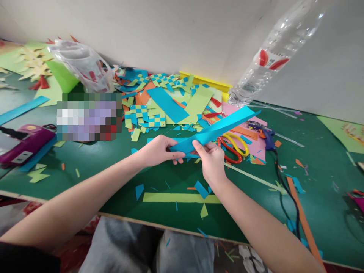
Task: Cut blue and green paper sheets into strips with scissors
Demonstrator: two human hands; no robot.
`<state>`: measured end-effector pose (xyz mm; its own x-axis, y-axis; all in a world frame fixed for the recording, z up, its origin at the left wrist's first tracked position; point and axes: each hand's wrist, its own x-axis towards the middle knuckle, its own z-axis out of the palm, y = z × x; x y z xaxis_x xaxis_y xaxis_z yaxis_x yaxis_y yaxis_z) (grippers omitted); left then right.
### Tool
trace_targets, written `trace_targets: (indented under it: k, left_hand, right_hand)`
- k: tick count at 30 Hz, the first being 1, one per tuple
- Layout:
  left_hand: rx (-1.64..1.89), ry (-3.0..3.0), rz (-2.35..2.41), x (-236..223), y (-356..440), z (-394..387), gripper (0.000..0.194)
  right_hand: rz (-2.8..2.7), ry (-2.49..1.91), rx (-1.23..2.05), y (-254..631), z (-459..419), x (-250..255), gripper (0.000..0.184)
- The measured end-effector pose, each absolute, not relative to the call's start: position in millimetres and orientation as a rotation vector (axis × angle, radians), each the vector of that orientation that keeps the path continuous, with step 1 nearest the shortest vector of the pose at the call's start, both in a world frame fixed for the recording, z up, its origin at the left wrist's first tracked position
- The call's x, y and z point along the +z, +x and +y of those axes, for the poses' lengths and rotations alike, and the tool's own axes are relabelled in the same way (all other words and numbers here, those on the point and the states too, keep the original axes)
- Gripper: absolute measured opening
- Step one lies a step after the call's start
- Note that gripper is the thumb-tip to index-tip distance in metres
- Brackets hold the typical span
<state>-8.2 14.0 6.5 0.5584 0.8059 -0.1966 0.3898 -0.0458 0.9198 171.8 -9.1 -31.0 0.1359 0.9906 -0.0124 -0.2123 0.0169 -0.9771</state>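
A folded strip of blue paper (216,129) is held above the green table, its long end slanting up to the right. My left hand (162,151) pinches its left end between thumb and fingers. Just right of that, my right hand (212,157) grips the same paper with the thumb on top. Behind my hands lie scissors (237,148) with red and yellow handles; their blades are hidden. A long light-green paper strip (176,197) lies on the table nearer to me, with small blue and green scraps around it.
Woven blue-and-green paper pieces (149,115) and offcuts pile up at the back. A plastic bottle (264,60) stands at the back right, near a blue glue gun (265,136) with a black cord. A purple power strip (25,146) lies left.
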Motion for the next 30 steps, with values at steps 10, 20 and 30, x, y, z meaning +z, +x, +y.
trace_targets:
  k: [10, 20, 30]
  left_hand:
    - [0.444, 1.662, 0.979, 6, -9, 15, 0.02]
    - [0.382, 1.611, 0.874, 9, -12, 13, 0.02]
    - [0.323, 1.684, 0.79, 13, -13, 13, 0.021]
  right_hand:
    - [-0.909, -1.105, 1.211, 172, -8, -31, 0.021]
    - [-1.269, -1.309, 0.822, 174, -17, -18, 0.036]
    - [-1.27, -1.234, 0.9, 174, -19, -16, 0.027]
